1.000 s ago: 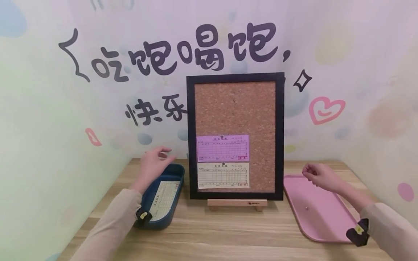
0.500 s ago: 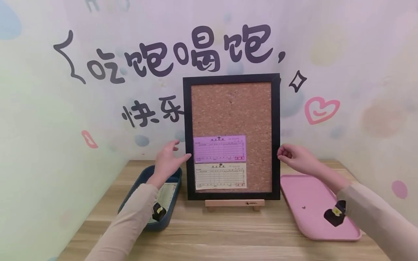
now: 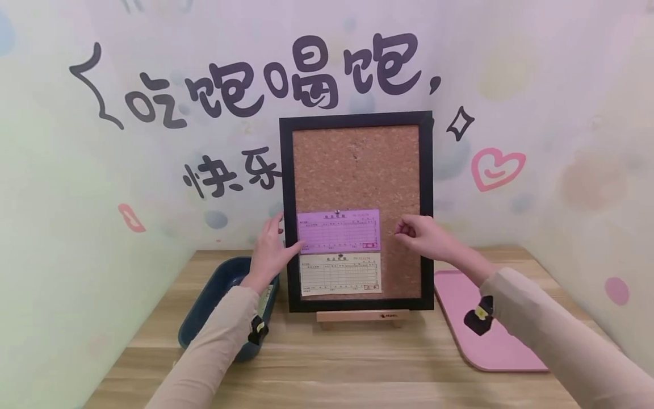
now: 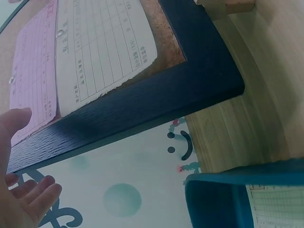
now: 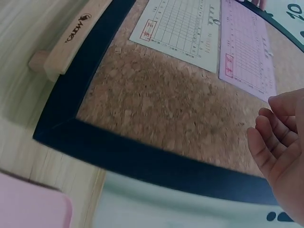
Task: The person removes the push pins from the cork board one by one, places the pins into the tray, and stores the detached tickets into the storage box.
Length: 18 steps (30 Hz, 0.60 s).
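Showing only overhead: pink tray [image 3: 490, 341], blue tray [image 3: 214, 295].

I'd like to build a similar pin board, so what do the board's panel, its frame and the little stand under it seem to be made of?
The panel looks like cork: brown, speckled and grainy, matte. The frame seems to be wood or wood-look board painted matte black; a faint grain shows in the left wrist view, but the core is unclear. The stand appears to be pale unfinished wood with a printed logo.

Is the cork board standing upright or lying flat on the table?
Upright. The cork board stands on its lower edge in a small wooden stand on the table, facing the person.
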Available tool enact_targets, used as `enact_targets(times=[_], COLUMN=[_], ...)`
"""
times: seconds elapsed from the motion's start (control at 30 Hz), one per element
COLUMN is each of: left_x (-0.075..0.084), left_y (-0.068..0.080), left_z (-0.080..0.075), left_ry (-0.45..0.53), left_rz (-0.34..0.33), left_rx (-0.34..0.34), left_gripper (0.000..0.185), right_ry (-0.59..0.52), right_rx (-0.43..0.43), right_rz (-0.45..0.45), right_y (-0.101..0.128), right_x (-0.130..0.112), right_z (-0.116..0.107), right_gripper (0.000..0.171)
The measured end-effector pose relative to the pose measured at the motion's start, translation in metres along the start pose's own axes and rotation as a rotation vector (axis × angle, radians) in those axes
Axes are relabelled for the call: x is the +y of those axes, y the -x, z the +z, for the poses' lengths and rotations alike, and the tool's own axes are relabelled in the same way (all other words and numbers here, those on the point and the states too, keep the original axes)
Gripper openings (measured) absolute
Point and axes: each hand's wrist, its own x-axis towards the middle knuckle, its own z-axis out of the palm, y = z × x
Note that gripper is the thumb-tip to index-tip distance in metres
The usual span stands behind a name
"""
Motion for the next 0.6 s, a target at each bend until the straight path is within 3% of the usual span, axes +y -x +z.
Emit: enact_targets(times=[0.3,0.6], left_x=[-0.001,-0.002], left_y=[0.0,0.0], left_z=[0.008,0.015], left_ry=[0.045,0.071], left_rz=[0.036,0.043], left_rx=[0.038,0.072], left_gripper=[0.082,0.087], right_ry=[0.011,-0.039], right_rx=[0.0,-0.004], right_rz=[-0.044,-0.03], right_y=[-0.023,-0.037], right_x=[-0.013,-0.028], right_z=[0.01,0.016], right_gripper=[0.006,0.005])
